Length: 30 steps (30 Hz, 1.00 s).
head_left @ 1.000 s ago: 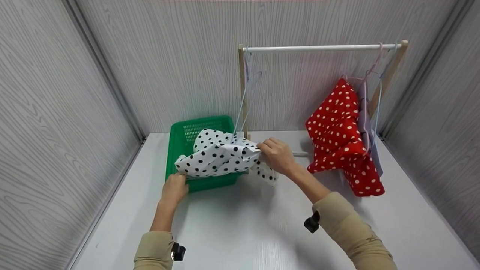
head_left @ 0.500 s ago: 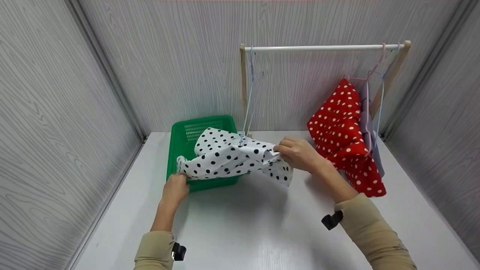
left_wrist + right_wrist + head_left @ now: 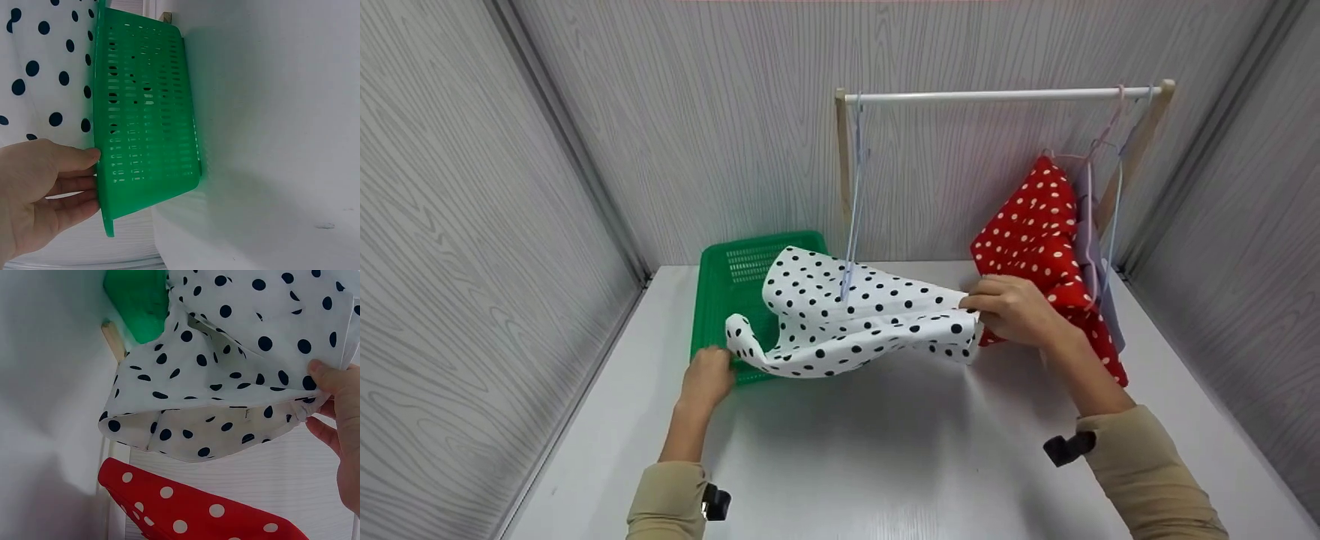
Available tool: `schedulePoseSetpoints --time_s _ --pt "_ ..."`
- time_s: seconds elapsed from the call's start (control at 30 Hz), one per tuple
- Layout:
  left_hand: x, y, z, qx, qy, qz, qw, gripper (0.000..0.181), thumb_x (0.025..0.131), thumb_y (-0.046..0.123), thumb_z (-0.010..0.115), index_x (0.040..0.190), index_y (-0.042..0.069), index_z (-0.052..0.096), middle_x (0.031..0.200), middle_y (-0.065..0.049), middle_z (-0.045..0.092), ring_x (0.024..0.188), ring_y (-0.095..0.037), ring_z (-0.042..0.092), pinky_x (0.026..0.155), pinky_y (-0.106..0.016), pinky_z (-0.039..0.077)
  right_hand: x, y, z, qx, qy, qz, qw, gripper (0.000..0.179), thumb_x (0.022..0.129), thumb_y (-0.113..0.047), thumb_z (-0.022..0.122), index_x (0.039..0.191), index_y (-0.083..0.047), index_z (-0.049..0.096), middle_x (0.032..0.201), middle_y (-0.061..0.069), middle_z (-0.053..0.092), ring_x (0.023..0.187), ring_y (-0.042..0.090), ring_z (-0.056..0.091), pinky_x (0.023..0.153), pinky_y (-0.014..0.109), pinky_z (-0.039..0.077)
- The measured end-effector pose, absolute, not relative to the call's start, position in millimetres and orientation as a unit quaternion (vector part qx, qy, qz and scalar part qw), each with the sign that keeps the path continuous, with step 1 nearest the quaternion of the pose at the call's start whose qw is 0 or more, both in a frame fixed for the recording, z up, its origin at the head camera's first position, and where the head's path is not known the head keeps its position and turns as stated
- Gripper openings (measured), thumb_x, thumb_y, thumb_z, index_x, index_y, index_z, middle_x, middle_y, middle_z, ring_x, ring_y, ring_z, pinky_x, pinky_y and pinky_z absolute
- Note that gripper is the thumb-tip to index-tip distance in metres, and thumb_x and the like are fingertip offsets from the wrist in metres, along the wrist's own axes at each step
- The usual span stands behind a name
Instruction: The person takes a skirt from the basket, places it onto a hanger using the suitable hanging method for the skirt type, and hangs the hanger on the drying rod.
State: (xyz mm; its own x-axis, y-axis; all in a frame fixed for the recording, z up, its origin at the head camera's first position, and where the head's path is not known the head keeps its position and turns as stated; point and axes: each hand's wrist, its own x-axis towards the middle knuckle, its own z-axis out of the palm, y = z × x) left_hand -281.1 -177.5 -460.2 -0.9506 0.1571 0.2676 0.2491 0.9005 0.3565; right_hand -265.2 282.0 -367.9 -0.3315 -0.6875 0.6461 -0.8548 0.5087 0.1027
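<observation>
A white garment with black dots [image 3: 877, 300] stretches from the green basket [image 3: 706, 292] toward the right in the head view. My right hand [image 3: 1012, 311] pinches its right edge between thumb and fingers. In the right wrist view that edge falls open, showing the inside of the fabric. My left hand [image 3: 709, 375] grips the basket's near left rim, thumb on one side and fingers on the other in the left wrist view. A light blue hanger [image 3: 855, 217] hangs from the rail, its lower end overlapping the garment.
The white rail [image 3: 997, 96] runs between wooden posts at the back. A red garment with white dots [image 3: 1027, 232] hangs at its right end, beside a purple cloth [image 3: 1086, 225] and more hangers. My right forearm passes in front of the red garment. Panelled walls enclose the white table.
My right hand has moved right, drawing the dotted white garment out wider across the table. The blue hanger has swung and turned a little. My left hand has stayed on the basket rim.
</observation>
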Motion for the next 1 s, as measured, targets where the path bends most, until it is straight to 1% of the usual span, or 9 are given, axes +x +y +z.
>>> schedulePoseSetpoints --time_s 0.13,0.27,0.43,0.5,0.57,0.63,0.7,0.83,1.0 --pt "-281 -179 -461 -0.099 -0.968 -0.202 0.112 0.010 0.079 -0.009 0.056 0.071 -0.004 0.059 0.068 -0.014 0.055 0.062 -0.021 0.042 0.058 -0.039 0.042 -262 287 -363 0.466 -0.813 0.140 0.320 0.030 0.063 0.010 0.074 0.089 -0.003 0.072 0.087 0.009 0.067 0.080 0.025 0.062 0.071 0.041 0.051" --pt "-282 -180 -463 -0.102 -0.964 -0.215 0.122 0.015 0.079 -0.009 0.056 0.065 -0.002 0.056 0.065 -0.013 0.054 0.060 -0.019 0.040 0.056 -0.039 0.041 -260 293 -360 0.456 -0.814 0.154 0.327 0.031 0.062 0.011 0.075 0.089 -0.004 0.072 0.087 0.008 0.066 0.078 0.023 0.060 0.070 0.040 0.051" --pt "-283 -181 -464 -0.121 -0.959 -0.209 0.146 0.028 0.078 -0.008 0.056 0.056 0.004 0.046 0.060 -0.010 0.051 0.057 -0.018 0.041 0.053 -0.039 0.042 -260 301 -358 0.458 -0.805 0.188 0.328 0.028 0.066 0.014 0.066 0.087 -0.004 0.073 0.086 0.008 0.066 0.077 0.022 0.057 0.075 0.026 0.046" --pt "-283 -182 -463 -0.127 -0.960 -0.202 0.144 0.031 0.077 -0.009 0.056 0.054 0.006 0.041 0.059 -0.009 0.047 0.057 -0.018 0.040 0.052 -0.038 0.041 -262 305 -357 0.459 -0.801 0.199 0.329 0.029 0.066 0.016 0.062 0.086 -0.003 0.072 0.085 0.008 0.066 0.076 0.022 0.056 0.078 0.020 0.042" --pt "-284 -183 -462 -0.129 -0.963 -0.198 0.133 0.033 0.076 -0.010 0.057 0.054 0.007 0.040 0.059 -0.007 0.044 0.058 -0.017 0.037 0.051 -0.036 0.039 -264 308 -355 0.456 -0.800 0.193 0.338 0.030 0.065 0.017 0.062 0.085 -0.003 0.072 0.085 0.008 0.066 0.076 0.022 0.057 0.080 0.017 0.042" --pt "-284 -184 -462 -0.121 -0.965 -0.202 0.114 0.032 0.078 -0.008 0.058 0.055 0.007 0.040 0.059 -0.006 0.042 0.059 -0.017 0.035 0.051 -0.034 0.038 -266 311 -352 0.451 -0.804 0.178 0.343 0.031 0.064 0.018 0.062 0.085 -0.003 0.072 0.084 0.008 0.066 0.075 0.022 0.057 0.078 0.018 0.044" --pt "-285 -184 -462 -0.115 -0.967 -0.201 0.103 0.029 0.079 -0.007 0.059 0.057 0.004 0.045 0.061 -0.006 0.044 0.060 -0.017 0.037 0.052 -0.034 0.040 -268 313 -348 0.446 -0.810 0.162 0.345 0.032 0.063 0.020 0.062 0.085 -0.002 0.071 0.083 0.008 0.066 0.075 0.021 0.058 0.073 0.024 0.048" --pt "-286 -184 -462 -0.111 -0.968 -0.200 0.101 0.020 0.079 -0.007 0.061 0.062 -0.001 0.053 0.063 -0.008 0.048 0.061 -0.018 0.041 0.053 -0.035 0.042 -274 315 -339 0.420 -0.837 0.146 0.320 0.031 0.066 0.019 0.062 0.087 -0.002 0.071 0.084 0.009 0.065 0.076 0.023 0.058 0.066 0.036 0.050" --pt "-286 -183 -461 -0.111 -0.967 -0.202 0.108 0.016 0.079 -0.006 0.062 0.064 -0.004 0.055 0.064 -0.010 0.050 0.062 -0.019 0.043 0.055 -0.037 0.043 -280 314 -330 0.358 -0.879 0.140 0.281 0.026 0.071 0.015 0.066 0.091 -0.002 0.071 0.088 0.010 0.066 0.082 0.026 0.061 0.074 0.043 0.050"
